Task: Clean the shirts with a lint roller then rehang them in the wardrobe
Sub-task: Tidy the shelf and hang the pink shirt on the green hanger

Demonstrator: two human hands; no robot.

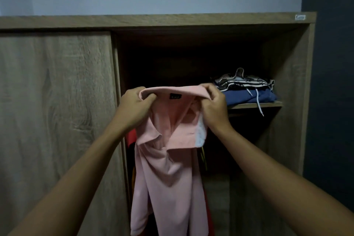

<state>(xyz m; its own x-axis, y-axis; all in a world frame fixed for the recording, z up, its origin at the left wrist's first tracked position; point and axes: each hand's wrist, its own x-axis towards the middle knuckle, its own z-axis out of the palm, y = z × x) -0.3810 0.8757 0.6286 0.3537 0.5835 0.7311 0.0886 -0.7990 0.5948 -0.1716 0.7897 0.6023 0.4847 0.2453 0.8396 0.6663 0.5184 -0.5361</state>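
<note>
Shirt (168,159) before open wardrobe (287,86) — folded clothes (247,88) on shelf (254,105), right — door (55,101) left

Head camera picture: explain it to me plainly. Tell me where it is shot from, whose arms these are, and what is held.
There is no machine here: a person wears one camera on the head, looking forward and down, so the bare arms are their own. The left hand and right hand each pinch the collar of a pink shirt, which hangs down before an open wooden wardrobe. Folded clothes lie on a shelf inside, at right.
</note>
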